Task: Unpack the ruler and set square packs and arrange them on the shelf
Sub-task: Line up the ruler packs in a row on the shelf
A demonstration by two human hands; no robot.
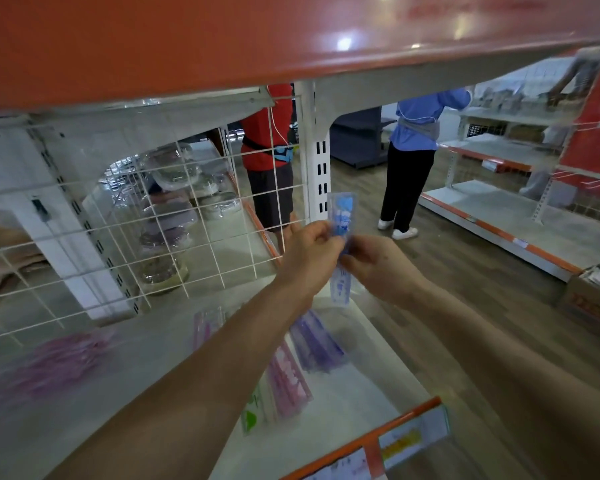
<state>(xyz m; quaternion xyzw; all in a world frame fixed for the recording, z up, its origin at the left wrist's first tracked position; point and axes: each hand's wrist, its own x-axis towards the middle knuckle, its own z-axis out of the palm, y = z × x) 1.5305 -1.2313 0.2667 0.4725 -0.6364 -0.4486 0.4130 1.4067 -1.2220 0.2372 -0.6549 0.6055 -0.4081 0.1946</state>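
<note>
Ruler pack (pixel 341 220), blue and clear-wrapped, stands almost upright in the air. Its long axis runs top to bottom, and both hands meet at its middle. My left grip (pixel 309 258) closes on its left edge with curled fingers. My right grip (pixel 378 268) pinches the right edge, thumb towards me. The lower end hangs free just below my hands, over the right end of the shelf (pixel 368 382).

Under it lie the purple packs (pixel 317 344), then a pink pack (pixel 288 379) and a green pack (pixel 252 414) nearer the front edge. All of them lie flat with their long axes running roughly back to front. To join them, I judge, my pack must tip from upright to flat and turn the same way. The right grip is nearer the bare strip along the shelf's right edge.

The wire grid (pixel 174 216) closes off the back, and the orange upper shelf (pixel 222 46) hangs low overhead. The front edge with its price strip (pixel 399 434) stays open. A blurred pink pile (pixel 49 362) sits far left.
</note>
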